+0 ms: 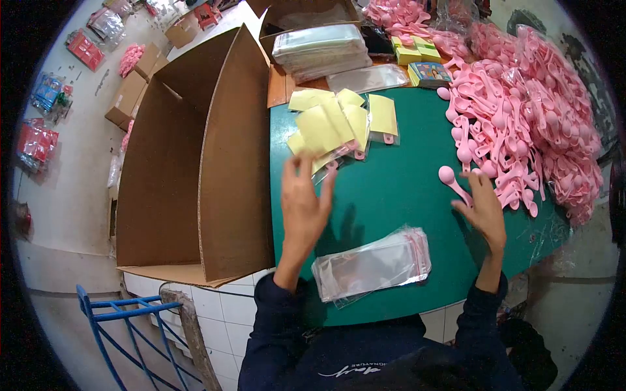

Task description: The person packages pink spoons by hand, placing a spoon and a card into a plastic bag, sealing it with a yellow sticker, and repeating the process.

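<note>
My left hand (303, 205) is slightly blurred, its fingers spread at the near edge of a pile of clear packets with yellow cards (321, 130). Pink ends poke out below some of the cards. Off to the right, my right hand (486, 215) has thumb and fingers apart around the handle end of a single pink spoon (447, 174), beside a large heap of pink spoons (486, 98). Between my forearms, close to the table's front edge, lies a stack of clear plastic sleeves (372, 264).
A tall open cardboard box (235, 169) stands against the left side of the green table (398, 189). At the back are a thick stack of clear bags (319, 49) and small stacks of cards (430, 73). A blue metal rack (124, 309) stands at lower left.
</note>
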`<state>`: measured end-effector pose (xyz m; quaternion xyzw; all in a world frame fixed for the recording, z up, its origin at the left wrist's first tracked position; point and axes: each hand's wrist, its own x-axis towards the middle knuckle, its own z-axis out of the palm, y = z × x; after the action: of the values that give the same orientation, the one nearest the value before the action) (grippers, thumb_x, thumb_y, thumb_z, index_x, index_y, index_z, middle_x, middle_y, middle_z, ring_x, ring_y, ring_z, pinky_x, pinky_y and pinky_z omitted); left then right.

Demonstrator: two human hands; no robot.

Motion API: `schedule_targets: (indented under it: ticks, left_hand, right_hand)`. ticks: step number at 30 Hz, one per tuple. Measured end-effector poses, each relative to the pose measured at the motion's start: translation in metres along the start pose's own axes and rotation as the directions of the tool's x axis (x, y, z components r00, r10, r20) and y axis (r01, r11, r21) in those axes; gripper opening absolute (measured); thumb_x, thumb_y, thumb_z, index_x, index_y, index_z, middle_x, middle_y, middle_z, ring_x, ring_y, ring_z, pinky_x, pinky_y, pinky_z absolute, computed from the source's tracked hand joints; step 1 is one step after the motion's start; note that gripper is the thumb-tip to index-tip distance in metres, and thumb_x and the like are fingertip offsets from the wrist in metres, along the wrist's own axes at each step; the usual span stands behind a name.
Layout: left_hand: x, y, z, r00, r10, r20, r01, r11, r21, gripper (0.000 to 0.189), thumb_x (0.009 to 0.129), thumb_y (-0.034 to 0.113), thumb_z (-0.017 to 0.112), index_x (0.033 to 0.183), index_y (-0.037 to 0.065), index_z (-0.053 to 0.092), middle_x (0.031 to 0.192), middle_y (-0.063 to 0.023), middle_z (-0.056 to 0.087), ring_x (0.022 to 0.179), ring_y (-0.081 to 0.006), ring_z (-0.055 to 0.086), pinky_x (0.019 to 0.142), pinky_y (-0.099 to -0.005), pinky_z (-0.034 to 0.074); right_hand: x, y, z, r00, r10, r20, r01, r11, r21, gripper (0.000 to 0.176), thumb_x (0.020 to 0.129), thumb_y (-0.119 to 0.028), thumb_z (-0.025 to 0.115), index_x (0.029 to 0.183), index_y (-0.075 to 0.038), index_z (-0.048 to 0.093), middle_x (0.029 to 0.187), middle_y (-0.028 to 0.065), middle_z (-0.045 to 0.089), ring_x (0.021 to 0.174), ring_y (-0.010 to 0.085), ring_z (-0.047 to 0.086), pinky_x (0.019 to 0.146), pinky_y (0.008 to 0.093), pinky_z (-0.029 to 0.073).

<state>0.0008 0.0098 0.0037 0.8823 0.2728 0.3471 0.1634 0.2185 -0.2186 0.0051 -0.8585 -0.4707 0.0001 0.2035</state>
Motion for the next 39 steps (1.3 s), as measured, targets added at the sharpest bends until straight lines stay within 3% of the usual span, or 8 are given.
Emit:
schedule_targets:
  ticks: [2,4,10,13,22,26,32,39]
  left_hand:
    - [-0.023,0.024,-0.003,0.936,-0.003,0.351,0.107,0.955,-0.278,0.032,0.082,0.016,0.064,0.110,0.005,0.054,0.105,-0.0135,0.057,0.080,-0.0254,0.060,0.070,-0.0349,0.049]
    - [-0.046,0.055,-0.001,0.798,-0.011,0.602,0.189,0.954,-0.232,0.026,0.079,0.016,0.067,0.100,0.004,0.055,0.092,-0.0117,0.058,0.080,-0.0230,0.061,0.068,-0.0349,0.048]
    - [-0.053,0.043,0.023,0.776,0.092,0.624,0.318,0.797,-0.513,0.022,0.078,0.014,0.070,0.092,0.002,0.057,0.078,-0.0097,0.061,0.073,-0.0197,0.063,0.065,-0.0298,0.049]
    - [-0.053,0.038,0.023,0.787,0.030,0.617,0.402,0.733,-0.548,0.021,0.079,0.013,0.069,0.092,0.003,0.057,0.079,-0.0096,0.066,0.073,-0.0197,0.066,0.064,-0.0280,0.050]
    - [-0.043,0.037,0.005,0.669,-0.033,0.743,0.468,0.795,-0.386,0.018,0.085,0.013,0.062,0.095,0.001,0.054,0.088,-0.0120,0.068,0.079,-0.0177,0.067,0.068,-0.0289,0.051]
    - [-0.044,0.019,0.008,0.784,0.010,0.621,0.477,0.629,-0.614,0.015,0.088,0.013,0.059,0.092,0.000,0.053,0.105,-0.0158,0.063,0.090,-0.0175,0.062,0.074,-0.0316,0.050]
    - [-0.046,0.019,0.012,0.657,-0.054,0.752,0.751,0.144,-0.645,0.016,0.086,0.007,0.060,0.095,0.001,0.048,0.090,-0.0122,0.067,0.083,-0.0135,0.064,0.071,-0.0265,0.051]
    - [-0.044,0.025,0.009,0.636,-0.072,0.768,0.751,0.286,-0.595,0.023,0.086,0.008,0.061,0.105,0.000,0.049,0.088,-0.0117,0.068,0.082,-0.0129,0.065,0.070,-0.0250,0.051]
  right_hand:
    - [-0.006,0.009,0.001,0.993,0.078,0.084,-0.075,0.997,-0.032,0.034,0.074,-0.010,0.067,0.105,-0.003,0.054,0.093,0.0151,0.055,0.089,0.0362,0.056,0.075,0.0402,0.045]
    - [-0.003,0.015,0.004,0.976,0.126,0.178,-0.133,0.991,0.027,0.031,0.075,-0.009,0.065,0.103,-0.002,0.054,0.094,0.0156,0.055,0.090,0.0364,0.056,0.073,0.0410,0.045]
    - [0.004,-0.008,-0.008,0.992,0.112,0.058,-0.126,0.920,0.370,0.016,0.081,-0.005,0.059,0.096,0.000,0.061,0.083,0.0121,0.060,0.076,0.0203,0.060,0.064,0.0311,0.046]
    - [0.003,-0.027,-0.022,0.985,-0.045,0.168,-0.098,0.657,0.747,0.014,0.083,-0.006,0.059,0.095,-0.001,0.065,0.078,0.0065,0.062,0.069,0.0096,0.055,0.062,0.0230,0.044]
    - [0.003,-0.018,-0.010,0.948,-0.089,0.306,-0.089,0.850,0.520,0.012,0.078,-0.011,0.066,0.085,-0.001,0.065,0.070,0.0035,0.062,0.062,0.0084,0.052,0.057,0.0227,0.042]
    - [0.003,-0.021,-0.013,0.946,-0.079,0.316,-0.092,0.865,0.494,0.012,0.077,-0.010,0.065,0.085,0.000,0.065,0.070,0.0029,0.061,0.062,0.0085,0.051,0.057,0.0236,0.041]
    - [0.002,-0.033,-0.005,0.995,0.104,-0.006,-0.054,0.564,0.824,0.008,0.083,-0.005,0.063,0.088,0.001,0.065,0.073,0.0007,0.057,0.064,0.0066,0.049,0.057,0.0202,0.040]
    - [-0.003,-0.058,0.007,0.991,0.114,-0.069,0.001,0.510,0.860,0.021,0.080,0.001,0.065,0.099,-0.001,0.054,0.082,0.0011,0.053,0.073,0.0067,0.052,0.064,0.0194,0.045]
